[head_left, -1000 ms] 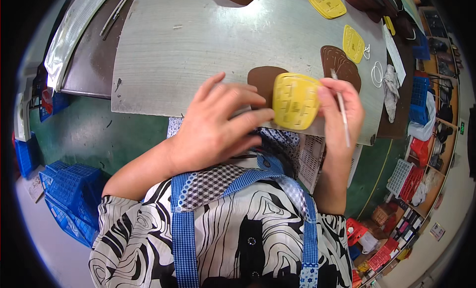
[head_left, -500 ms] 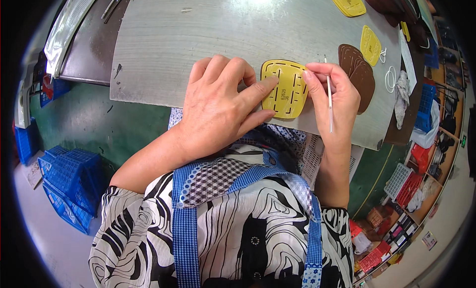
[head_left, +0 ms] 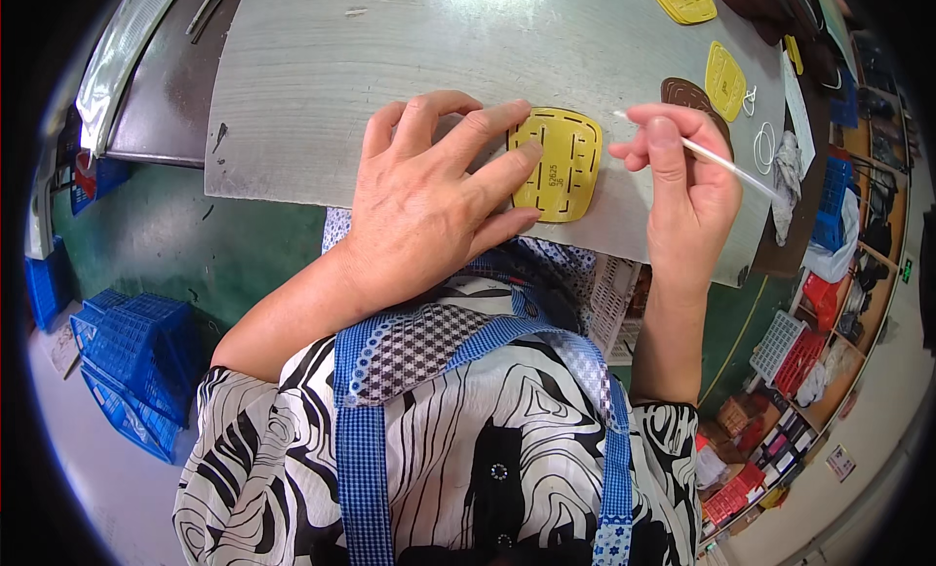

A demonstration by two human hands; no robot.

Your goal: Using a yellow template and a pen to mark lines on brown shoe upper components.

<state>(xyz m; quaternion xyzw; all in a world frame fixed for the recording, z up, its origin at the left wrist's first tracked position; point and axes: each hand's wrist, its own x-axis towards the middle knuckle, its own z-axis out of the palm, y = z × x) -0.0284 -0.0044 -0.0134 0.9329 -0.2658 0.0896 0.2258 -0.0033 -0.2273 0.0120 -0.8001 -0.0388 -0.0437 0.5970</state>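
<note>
A yellow slotted template (head_left: 562, 181) with rounded corners lies near the front edge of the grey work board (head_left: 302, 108). A thin dark rim shows along its top and left side; what lies beneath is mostly hidden. My left hand (head_left: 424, 181) rests with spread fingers, the fingertips pressing on the template's left part. To the right of the template, my right hand (head_left: 687, 181) is raised and closed around a slim white pen (head_left: 736, 168). One end of the pen points to the template, the other to the lower right. Partly behind that hand sits a stack of brown leather-like pieces (head_left: 687, 93).
Another yellow template (head_left: 724, 81) lies beyond the brown stack, and more yellow templates (head_left: 681, 0) are at the far right. White cord loops (head_left: 765, 147) and a crumpled grey cloth (head_left: 786, 181) lie at the right. Blue crates (head_left: 136, 356) stand on the floor at left.
My right hand has lifted off the template's right edge and moved right, the pen swinging from upright to slanted. My left fingers have spread, the index fingertip now at the template's top left.
</note>
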